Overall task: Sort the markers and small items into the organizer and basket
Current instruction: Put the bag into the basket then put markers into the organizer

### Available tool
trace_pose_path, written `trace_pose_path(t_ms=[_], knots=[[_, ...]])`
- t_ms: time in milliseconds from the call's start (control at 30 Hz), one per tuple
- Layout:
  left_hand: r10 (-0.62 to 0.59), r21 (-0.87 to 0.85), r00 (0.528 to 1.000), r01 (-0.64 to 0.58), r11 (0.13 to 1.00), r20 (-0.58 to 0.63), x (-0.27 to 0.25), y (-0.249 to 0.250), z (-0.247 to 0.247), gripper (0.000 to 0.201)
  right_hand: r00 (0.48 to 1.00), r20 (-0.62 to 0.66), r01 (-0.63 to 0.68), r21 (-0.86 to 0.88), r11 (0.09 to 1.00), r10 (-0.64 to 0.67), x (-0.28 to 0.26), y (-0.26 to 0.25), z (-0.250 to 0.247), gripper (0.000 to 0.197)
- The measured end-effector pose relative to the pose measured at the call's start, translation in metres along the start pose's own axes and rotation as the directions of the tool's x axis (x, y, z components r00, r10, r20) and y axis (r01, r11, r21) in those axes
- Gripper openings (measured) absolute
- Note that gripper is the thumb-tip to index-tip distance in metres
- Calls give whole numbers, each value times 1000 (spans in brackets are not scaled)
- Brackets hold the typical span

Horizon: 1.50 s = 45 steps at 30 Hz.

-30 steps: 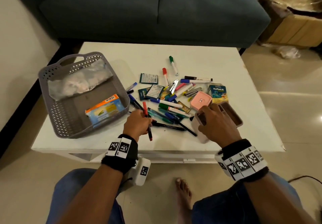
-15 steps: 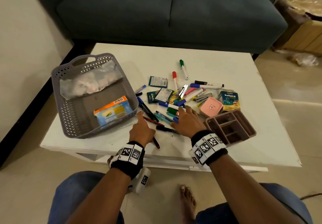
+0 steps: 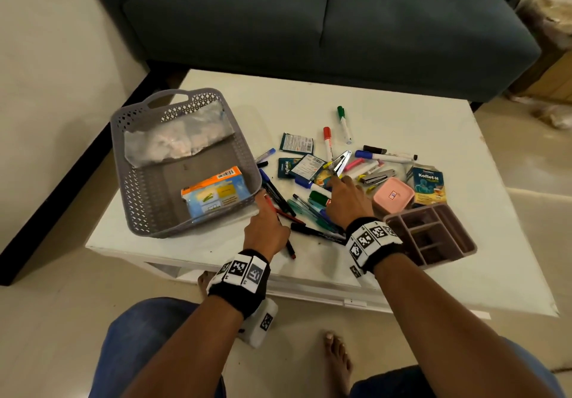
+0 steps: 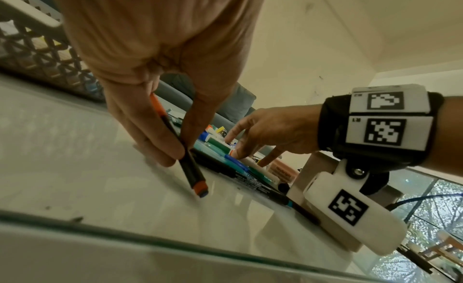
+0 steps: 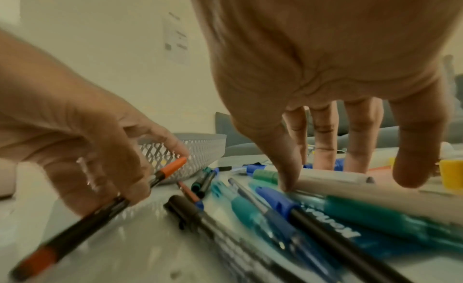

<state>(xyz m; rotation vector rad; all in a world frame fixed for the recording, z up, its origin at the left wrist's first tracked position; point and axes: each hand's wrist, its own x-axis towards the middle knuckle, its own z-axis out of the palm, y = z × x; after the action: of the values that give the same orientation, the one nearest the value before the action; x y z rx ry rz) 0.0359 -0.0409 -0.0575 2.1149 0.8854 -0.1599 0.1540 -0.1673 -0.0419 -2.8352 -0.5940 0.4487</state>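
Observation:
Loose markers and pens (image 3: 312, 205) lie heaped in the middle of the white table (image 3: 418, 119). My left hand (image 3: 267, 212) pinches a black pen with orange-red ends (image 4: 186, 160) just in front of the grey basket (image 3: 130, 187), with the pen's tail slanting down toward the near table edge. My right hand (image 3: 340, 187) reaches into the heap with spread, straight fingers (image 5: 323, 140), its thumb touching a white marker (image 5: 333, 183). It grips nothing. The brown compartment organizer (image 3: 433, 236) lies flat to the right of my right wrist.
The basket holds a clear plastic bag (image 3: 176, 140) and an orange-blue packet (image 3: 216, 193). A pink box (image 3: 393, 196), a Koflet-H carton (image 3: 428, 182), a stapler (image 3: 377, 178) and sachets (image 3: 297, 143) lie among the markers. A dark sofa (image 3: 309, 20) stands behind the table.
My right hand let go of the tilted organizer, which now lies flat, and moved left and forward into the marker heap. My left hand kept the pen and shifted toward the basket.

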Motion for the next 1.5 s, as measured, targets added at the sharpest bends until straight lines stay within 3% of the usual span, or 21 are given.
trace_pose_path(t_ms=[167, 367, 467, 567, 667, 767, 867, 933, 1033, 1133, 1233, 1367, 1500], knots=[[10, -20, 1000, -9, 1000, 25, -4, 4, -3, 102, 1000, 31, -7, 24, 1000, 6, 3, 0, -3, 49], [64, -94, 998, -62, 994, 10, -6, 12, -9, 90, 999, -5, 36, 124, 992, -36, 5, 3, -9, 33], [160, -184, 987, -158, 970, 1, -3, 13, -9, 66, 999, -49, 33, 186, 982, -25, 0, 2, -14, 33], [147, -230, 989, -138, 963, 23, 0, 18, -14, 32, 997, -73, 39, 289, 957, -18, -9, -1, -24, 33], [92, -459, 990, -35, 888, 103, -6, 26, -19, 14, 993, -116, 66, 559, 826, -1, -28, -6, -29, 34], [146, -659, 970, 19, 752, 194, -20, 35, -25, 33, 995, -102, 95, 807, 583, -22, -48, -14, -25, 28], [154, -749, 978, 3, 662, 140, -24, 34, -28, 31, 995, -94, 99, 857, 506, -36, -54, -25, -20, 28], [130, -757, 989, -36, 653, 65, -21, 34, -29, 24, 996, -68, 86, 871, 484, -53, -54, -26, -23, 27], [231, -683, 970, -222, 696, -80, -24, 45, -22, 11, 996, -39, 79, 809, 582, -82, -61, -12, -37, 23], [362, -627, 927, -340, 701, -99, -31, 63, -12, 11, 993, -54, 110, 753, 649, -106, -70, 10, -47, 26], [418, -650, 900, -392, 651, -124, -36, 80, -3, 9, 982, -130, 190, 651, 735, -139, -79, 27, -53, 27], [460, -690, 879, -409, 597, -124, -43, 93, 6, 11, 980, -155, 193, 567, 801, -126, -84, 49, -61, 16], [598, -693, 800, -461, 554, -54, -47, 104, 9, 28, 974, -207, 193, 547, 815, -92, -89, 75, -88, 14]])
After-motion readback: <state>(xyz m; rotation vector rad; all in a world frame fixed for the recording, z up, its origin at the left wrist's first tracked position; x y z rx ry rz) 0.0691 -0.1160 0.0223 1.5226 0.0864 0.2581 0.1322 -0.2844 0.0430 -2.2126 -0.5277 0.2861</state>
